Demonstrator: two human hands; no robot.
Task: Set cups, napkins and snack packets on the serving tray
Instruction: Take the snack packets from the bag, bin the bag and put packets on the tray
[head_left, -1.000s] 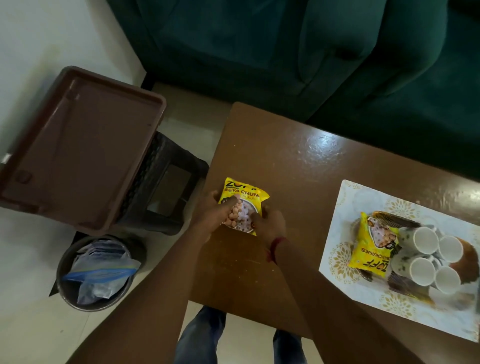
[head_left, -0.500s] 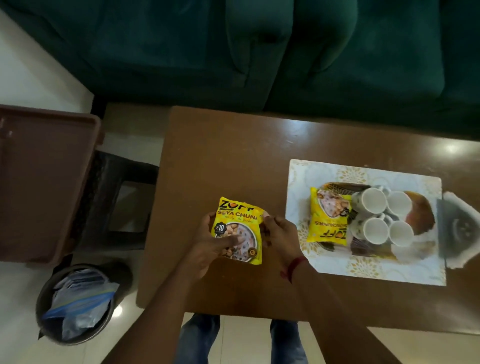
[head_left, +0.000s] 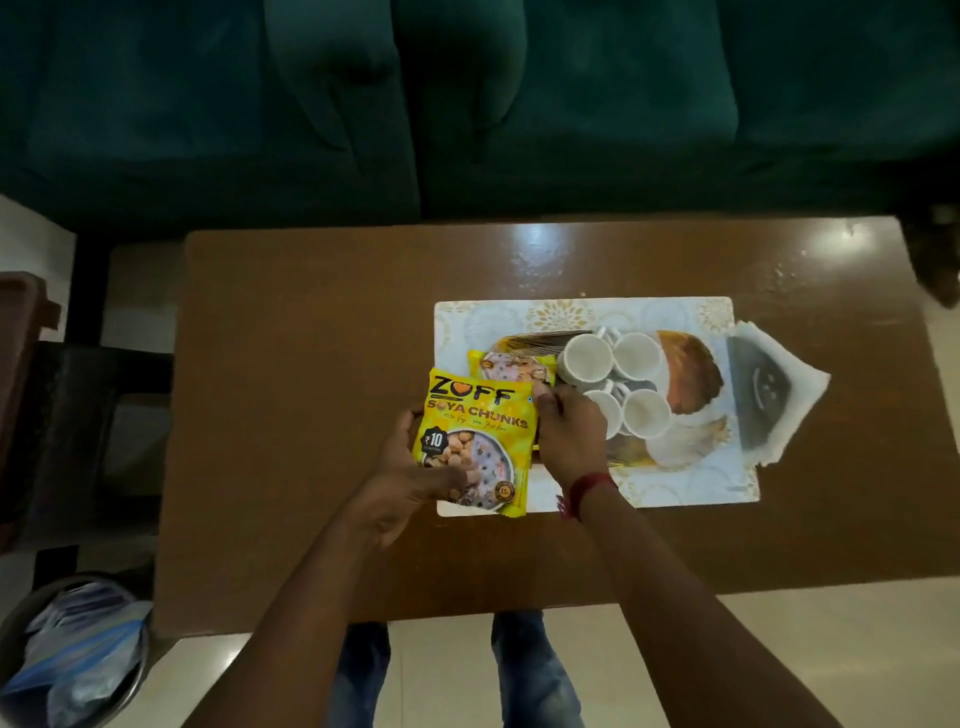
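Observation:
A yellow soya chunks packet (head_left: 478, 431) hangs over the left edge of the white patterned serving tray (head_left: 696, 478). My left hand (head_left: 410, 488) grips its lower left side, thumb across the front. My right hand (head_left: 569, 434) pinches its right edge. A second yellow packet (head_left: 506, 366) lies on the tray just behind it, partly hidden. Several white cups (head_left: 636, 356) stand clustered in the tray's middle. A folded white napkin (head_left: 774, 387) lies over the tray's right edge.
The tray sits on a brown wooden table (head_left: 311, 338). A dark green sofa (head_left: 467, 104) runs behind it. At left stand a dark stool (head_left: 78, 415) with a brown tray (head_left: 21, 338) on it and a bin (head_left: 67, 654) holding plastic bags.
Both hands carried the soya chunks packet rightward from the table's left part to the tray's left edge. The view swung right with them.

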